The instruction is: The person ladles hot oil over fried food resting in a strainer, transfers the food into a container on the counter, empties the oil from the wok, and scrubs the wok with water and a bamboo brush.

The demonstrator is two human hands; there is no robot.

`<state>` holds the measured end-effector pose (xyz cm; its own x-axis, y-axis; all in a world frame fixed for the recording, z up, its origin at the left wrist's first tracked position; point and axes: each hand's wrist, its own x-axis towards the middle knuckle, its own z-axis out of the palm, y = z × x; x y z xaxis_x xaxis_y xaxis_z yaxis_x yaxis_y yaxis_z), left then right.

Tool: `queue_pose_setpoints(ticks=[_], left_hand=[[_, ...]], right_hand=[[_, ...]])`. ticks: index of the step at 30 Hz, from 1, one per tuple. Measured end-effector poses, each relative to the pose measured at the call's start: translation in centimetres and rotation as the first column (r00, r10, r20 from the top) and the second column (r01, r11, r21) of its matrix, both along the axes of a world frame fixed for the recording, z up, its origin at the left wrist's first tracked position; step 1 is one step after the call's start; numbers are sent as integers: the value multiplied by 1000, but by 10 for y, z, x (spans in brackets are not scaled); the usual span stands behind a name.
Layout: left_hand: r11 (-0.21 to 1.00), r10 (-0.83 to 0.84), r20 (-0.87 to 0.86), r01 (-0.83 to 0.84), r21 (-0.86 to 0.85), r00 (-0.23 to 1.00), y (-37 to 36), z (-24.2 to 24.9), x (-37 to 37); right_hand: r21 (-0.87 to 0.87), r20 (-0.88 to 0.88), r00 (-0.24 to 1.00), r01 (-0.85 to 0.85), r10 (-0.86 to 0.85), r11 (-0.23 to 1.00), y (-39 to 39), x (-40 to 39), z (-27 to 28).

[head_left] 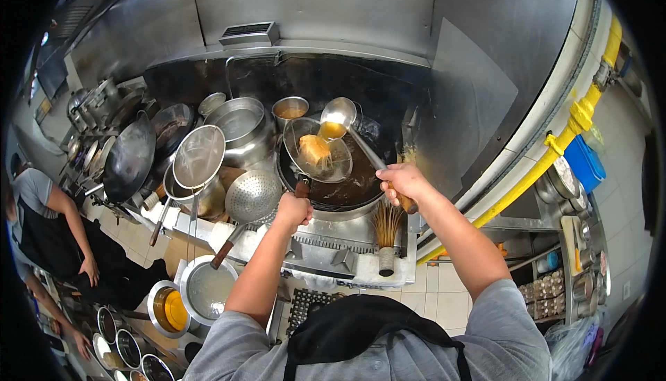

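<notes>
My left hand [294, 212] is wrapped round the wooden handle of a wire-mesh strainer [340, 162]. A golden, fried-looking piece of food [315, 150] lies in its mesh. Gripped by its long handle in my right hand [404, 181], a metal ladle [338, 110] is tilted beside the strainer. Yellow-orange liquid [333, 130] shows at the ladle's lower lip, right by the food. Both tools are over a large wok [347, 200] of dark liquid, set in the stove.
A perforated skimmer [254, 197] and a fine sieve [199, 155] rest left of the wok. Behind stand a large pot [240, 119] and a small pot of orange liquid [290, 108]. A bamboo brush [386, 232] stands at the front right. Another person [55, 221] is at far left.
</notes>
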<state>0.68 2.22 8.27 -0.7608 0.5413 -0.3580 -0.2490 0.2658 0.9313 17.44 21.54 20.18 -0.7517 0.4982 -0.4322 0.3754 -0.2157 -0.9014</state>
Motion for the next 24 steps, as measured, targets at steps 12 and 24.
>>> queue_pose_setpoints(ticks=[12,24], left_hand=[[998,61,-41,-62,-31,997,-24,10,-2],[992,68,-148,-83,-99,987,-24,-6,-11]], right_hand=[[928,254,964,-219,-81,302,38,11,-118],[-752,-1,975,146,-222,643,38,40,-53]])
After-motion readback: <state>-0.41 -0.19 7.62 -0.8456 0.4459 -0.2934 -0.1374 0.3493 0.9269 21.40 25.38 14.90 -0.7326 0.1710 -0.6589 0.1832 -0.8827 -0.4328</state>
